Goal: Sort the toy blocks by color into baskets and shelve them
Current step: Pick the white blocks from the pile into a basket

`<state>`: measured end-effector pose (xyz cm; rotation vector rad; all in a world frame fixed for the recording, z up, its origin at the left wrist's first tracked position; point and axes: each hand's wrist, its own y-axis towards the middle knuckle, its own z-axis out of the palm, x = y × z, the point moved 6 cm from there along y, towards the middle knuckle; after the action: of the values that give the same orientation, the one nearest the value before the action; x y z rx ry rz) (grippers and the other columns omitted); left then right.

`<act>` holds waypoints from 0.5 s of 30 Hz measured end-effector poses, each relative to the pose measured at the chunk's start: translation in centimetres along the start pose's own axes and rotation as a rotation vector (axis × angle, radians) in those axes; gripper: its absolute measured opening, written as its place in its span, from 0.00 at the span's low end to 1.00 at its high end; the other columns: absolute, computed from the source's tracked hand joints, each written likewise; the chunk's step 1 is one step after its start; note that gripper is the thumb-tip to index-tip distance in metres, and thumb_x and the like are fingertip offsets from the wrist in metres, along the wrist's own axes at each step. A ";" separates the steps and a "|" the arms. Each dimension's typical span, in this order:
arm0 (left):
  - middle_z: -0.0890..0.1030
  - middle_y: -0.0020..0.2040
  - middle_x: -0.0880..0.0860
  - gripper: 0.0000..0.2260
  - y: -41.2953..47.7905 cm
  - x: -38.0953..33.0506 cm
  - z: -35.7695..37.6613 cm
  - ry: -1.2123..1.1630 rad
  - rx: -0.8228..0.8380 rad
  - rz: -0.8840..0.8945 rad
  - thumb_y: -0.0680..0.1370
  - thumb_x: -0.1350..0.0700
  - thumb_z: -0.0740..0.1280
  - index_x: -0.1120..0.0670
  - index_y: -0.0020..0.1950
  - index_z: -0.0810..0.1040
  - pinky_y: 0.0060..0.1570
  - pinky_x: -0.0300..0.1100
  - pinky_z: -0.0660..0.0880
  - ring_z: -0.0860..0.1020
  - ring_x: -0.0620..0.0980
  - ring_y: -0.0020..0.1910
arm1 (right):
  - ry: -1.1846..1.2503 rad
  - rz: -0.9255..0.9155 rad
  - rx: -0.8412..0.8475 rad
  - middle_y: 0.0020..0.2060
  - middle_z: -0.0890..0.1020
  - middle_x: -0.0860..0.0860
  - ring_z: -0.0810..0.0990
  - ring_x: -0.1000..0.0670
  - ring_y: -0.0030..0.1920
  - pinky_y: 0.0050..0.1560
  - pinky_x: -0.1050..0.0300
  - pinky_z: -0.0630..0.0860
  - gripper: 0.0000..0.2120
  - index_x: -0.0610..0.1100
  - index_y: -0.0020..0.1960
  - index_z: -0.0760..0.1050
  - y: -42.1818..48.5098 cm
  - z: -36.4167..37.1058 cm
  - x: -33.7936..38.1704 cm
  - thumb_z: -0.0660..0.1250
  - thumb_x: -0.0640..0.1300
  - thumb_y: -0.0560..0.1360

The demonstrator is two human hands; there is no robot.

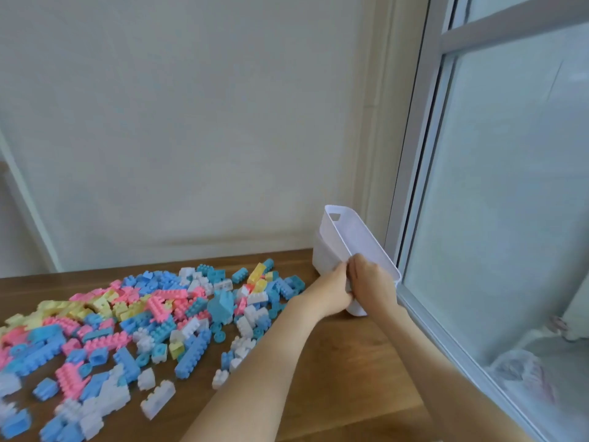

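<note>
Item 1. White baskets (342, 247): two nested shells standing on the wooden surface (350, 362). The upper basket (357, 232) sits tilted inside the lower basket (323, 261), and its far end, with a handle cut-out, rises beyond the hands. I see nothing inside it.

Item 2. Left hand (331, 291): at the near end of the stack, on its left side, with the fingers curled round the plastic. I read this as a firm grasp, but I cannot tell which shell it has.

Item 3. Right hand (371, 279): touching the left hand and just right of it. The fingers are hooked over the near rim of the upper basket, gripping it.

Item 4. Toy blocks (153, 314): a loose, unsorted spread of pink, blue, yellow and white pieces on the wood. It lies left of the left hand and runs along that forearm toward me. The nearest blue pieces lie just left of the left wrist. A larger teal piece (221, 306) stands near the middle of the spread.

Item 5. Window frame (424, 218): just right of the right hand and close against the baskets, with a frosted pane (510, 218) beyond it.

Item 6. Pale wall (191, 122): behind the baskets and blocks, beyond both hands.
</note>
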<state>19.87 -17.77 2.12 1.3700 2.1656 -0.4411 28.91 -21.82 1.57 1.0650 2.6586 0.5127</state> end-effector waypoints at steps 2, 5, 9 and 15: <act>0.77 0.57 0.57 0.20 0.7 0.2 0.4 0.021 0.028 -0.012 0.80 0.57 0.59 0.55 0.72 0.61 0.50 0.47 0.74 0.77 0.54 0.50 | 0.139 -0.040 -0.067 0.20 0.56 0.53 0.66 0.52 0.13 0.18 0.70 0.53 0.19 0.41 0.32 0.69 -0.7 -1.9 0.3 0.79 0.37 0.54; 0.76 0.52 0.52 0.15 1.0 0.8 1.2 -0.004 0.054 -0.063 0.81 0.59 0.56 0.54 0.68 0.65 0.46 0.40 0.72 0.74 0.47 0.45 | 0.329 -0.086 -0.212 0.20 0.62 0.51 0.65 0.48 0.15 0.17 0.65 0.58 0.17 0.40 0.37 0.67 -1.7 -4.7 0.4 0.75 0.33 0.59; 0.75 0.61 0.55 0.18 0.8 0.4 0.5 -0.094 -0.021 -0.048 0.81 0.60 0.56 0.52 0.71 0.62 0.53 0.43 0.71 0.75 0.52 0.58 | 0.540 -0.068 -0.473 0.22 0.68 0.47 0.63 0.47 0.22 0.19 0.63 0.54 0.10 0.38 0.37 0.69 -2.9 -6.8 -1.5 0.56 0.43 0.72; 0.74 0.60 0.53 0.21 -1.4 0.4 -1.9 -0.654 -0.417 -0.172 0.78 0.60 0.62 0.52 0.70 0.62 0.50 0.41 0.71 0.73 0.49 0.58 | 0.702 -0.150 -0.522 0.24 0.70 0.50 0.68 0.46 0.23 0.21 0.52 0.65 0.18 0.39 0.40 0.71 -6.9 -5.5 -2.3 0.50 0.48 0.79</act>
<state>18.01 -17.06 3.42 0.6855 1.6995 -0.3998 24.44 -29.38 4.02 0.5835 2.8236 1.6868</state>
